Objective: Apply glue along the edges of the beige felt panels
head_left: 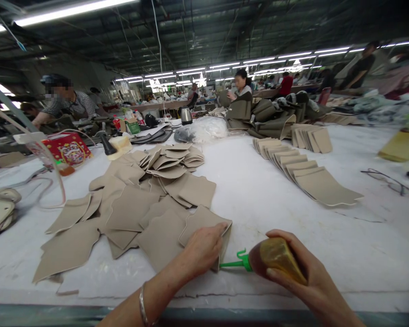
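Observation:
My left hand (204, 247) pinches the near edge of a folded beige cut piece (204, 220) at the front of the white table (255, 190). In my right hand (300, 272) lies an amber squeeze bottle (276, 259) on its side. Its green nozzle (233, 263) touches the edge of that piece, just under my left fingers. Behind and to the left of the piece, several more beige cut pieces (132, 204) lie spread in a loose heap.
A fanned row of beige pieces (303, 175) runs along the right. Spectacles (391, 181) lie far right. A red box (68, 150) and clear plastic bag (204, 129) stand further back. People work at the far side, one person (240, 97) handling olive fabric.

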Available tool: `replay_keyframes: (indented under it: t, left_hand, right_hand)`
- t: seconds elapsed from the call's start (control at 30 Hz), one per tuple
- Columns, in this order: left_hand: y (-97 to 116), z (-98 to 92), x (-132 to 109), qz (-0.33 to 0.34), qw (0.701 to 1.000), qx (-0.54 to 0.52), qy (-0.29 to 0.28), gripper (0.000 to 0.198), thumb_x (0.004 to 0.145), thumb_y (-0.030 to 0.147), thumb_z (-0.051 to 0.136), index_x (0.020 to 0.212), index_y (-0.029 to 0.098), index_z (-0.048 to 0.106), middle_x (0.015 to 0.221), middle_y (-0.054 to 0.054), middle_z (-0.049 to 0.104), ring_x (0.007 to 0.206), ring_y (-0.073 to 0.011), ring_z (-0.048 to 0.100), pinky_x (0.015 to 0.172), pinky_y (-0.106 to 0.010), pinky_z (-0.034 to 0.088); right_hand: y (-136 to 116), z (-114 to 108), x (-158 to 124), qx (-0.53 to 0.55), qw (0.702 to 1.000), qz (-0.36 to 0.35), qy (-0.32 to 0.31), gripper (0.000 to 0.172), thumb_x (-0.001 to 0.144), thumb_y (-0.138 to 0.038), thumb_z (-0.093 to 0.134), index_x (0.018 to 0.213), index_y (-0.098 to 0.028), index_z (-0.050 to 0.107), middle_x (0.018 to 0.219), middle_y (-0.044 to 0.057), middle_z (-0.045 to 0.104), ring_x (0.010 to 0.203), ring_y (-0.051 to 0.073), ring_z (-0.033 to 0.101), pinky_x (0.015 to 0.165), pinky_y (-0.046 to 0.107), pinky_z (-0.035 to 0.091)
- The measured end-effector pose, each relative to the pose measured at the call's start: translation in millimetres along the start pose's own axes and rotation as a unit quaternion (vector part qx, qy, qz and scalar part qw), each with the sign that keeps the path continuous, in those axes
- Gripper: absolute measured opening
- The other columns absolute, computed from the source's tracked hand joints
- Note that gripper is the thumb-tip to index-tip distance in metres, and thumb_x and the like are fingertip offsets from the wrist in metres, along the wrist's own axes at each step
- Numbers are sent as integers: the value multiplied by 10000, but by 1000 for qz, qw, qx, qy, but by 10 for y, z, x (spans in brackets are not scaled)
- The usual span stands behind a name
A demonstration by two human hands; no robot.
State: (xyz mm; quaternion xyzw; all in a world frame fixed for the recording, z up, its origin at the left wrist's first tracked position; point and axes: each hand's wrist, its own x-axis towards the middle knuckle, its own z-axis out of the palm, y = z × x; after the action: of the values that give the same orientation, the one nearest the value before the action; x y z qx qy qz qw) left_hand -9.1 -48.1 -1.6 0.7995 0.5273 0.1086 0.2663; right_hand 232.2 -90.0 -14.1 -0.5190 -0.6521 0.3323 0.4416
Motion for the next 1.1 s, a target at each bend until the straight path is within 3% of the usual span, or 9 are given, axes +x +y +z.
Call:
replay_keyframes:
  t: [0.13,0.33,0.53,0.73,0.97,1.1]
  left_hand:
    - [3,-6,-5,-1,1000,1,3,449,921,200,350,1341,220,505,1285,-44,605,1147,-224,584,1012,-324,420]
    - [8,-17,-14,2,1000,4,-3,449,926,212,355,1353,215,495,1275,-43,611,1141,-226,586,993,-320,435]
    - [6,-29,-5,2,1000,-1,-11,437,933,211,350,1342,207,504,1289,-45,600,1160,-220,572,1018,-313,412]
    - [-4,-27,-2,12,1000,-15,-3,435,935,216,353,1342,219,505,1246,-48,628,1122,-239,597,982,-349,442]
    - [-23,1,5,11,1000,-20,0,433,934,213,360,1335,228,525,1246,-46,630,1137,-242,589,994,-355,433]
    - [-31,-2,10,5,999,-33,3,438,932,218,370,1341,215,526,1267,-55,616,1152,-245,580,1007,-351,421]
  right_hand:
    - [75,-28,-6,-34,999,-19,-28,459,806,-442,689,1186,-246,520,1054,36,639,894,229,642,755,255,521]
    - [109,-24,-12,-7,999,-13,-36,469,808,-440,692,1204,-270,504,1132,22,607,982,224,611,826,251,493]
    - [171,-74,72,-61,997,-33,35,446,827,-444,677,1195,-254,508,1110,38,607,950,236,616,802,271,502]
    - [219,-75,81,-54,996,-60,-45,454,852,-427,673,1231,-285,468,1166,19,590,1006,213,608,827,237,495]
    - [295,-127,227,-75,995,-41,52,484,830,-477,681,1216,-260,485,1079,36,587,899,219,607,733,268,497]
    - [277,-122,187,-48,997,-53,1,460,831,-461,684,1201,-269,489,1089,21,590,921,204,616,773,250,498]
